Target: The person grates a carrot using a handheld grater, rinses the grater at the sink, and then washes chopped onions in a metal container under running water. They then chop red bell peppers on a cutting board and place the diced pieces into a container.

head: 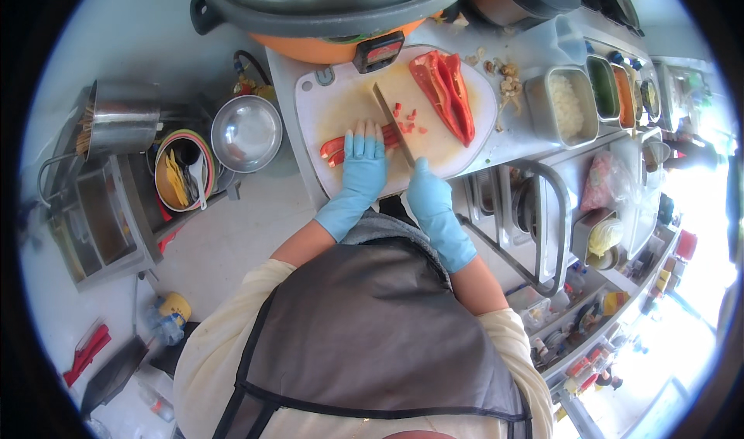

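On a white plastic cutting board (483, 99) lie red pepper strips (331, 148), their ends near the knife. My left hand (365, 163), in a light blue glove, presses on the strips with its fingers together and pointing away from me. In the same kind of glove, my right hand (429, 192) grips a knife (393, 120) by its handle, which the fingers hide. The blade stands across the strips, just right of my left fingertips. Small diced red pepper pieces (407, 126) are scattered right of the blade. Farther right lies a large opened red pepper (444, 96) with seeds showing.
A big orange cooker (325, 46) stands against the board's far edge. Pepper or garlic scraps (510, 84) and a steel container of chopped white food (567, 108) are to the right. A metal bowl (247, 134) and a utensil bowl (185, 169) stand to the left.
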The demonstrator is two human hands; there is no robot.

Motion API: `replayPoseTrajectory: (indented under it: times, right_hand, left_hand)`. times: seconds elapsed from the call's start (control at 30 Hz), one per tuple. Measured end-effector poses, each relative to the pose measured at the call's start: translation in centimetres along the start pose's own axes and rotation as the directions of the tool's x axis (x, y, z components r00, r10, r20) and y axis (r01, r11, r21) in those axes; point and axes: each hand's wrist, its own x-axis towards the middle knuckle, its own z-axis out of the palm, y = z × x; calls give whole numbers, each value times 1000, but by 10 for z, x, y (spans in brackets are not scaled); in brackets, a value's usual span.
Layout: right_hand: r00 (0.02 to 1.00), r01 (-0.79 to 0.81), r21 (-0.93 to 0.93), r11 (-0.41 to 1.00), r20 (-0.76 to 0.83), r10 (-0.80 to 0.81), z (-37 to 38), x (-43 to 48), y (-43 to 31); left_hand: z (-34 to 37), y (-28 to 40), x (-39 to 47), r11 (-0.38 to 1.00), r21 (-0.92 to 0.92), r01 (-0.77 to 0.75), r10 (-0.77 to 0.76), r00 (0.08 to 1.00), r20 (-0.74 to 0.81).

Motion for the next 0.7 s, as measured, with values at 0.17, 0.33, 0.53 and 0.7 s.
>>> replayPoseTrajectory:
  times: [0.17,0.33,0.53,0.7]
  right_hand:
    - [997,27,64,998,-80,-22,0,9,1]
    - [997,46,20,999,-67,-45,-21,-19,-12]
    - [999,-20,-26,999,26,21,-6,-9,-14]
    - [999,-41,63,997,10,40,5,15,-17]
  left_hand:
    - [-17,2,5,998,56,3,-5,999,38]
    - [-11,-3,-4,995,89,54,-58,998,39]
    - [-7,-4,-7,991,113,68,-82,990,118]
    - [-12,-3,-2,982,179,57,-88,982,169]
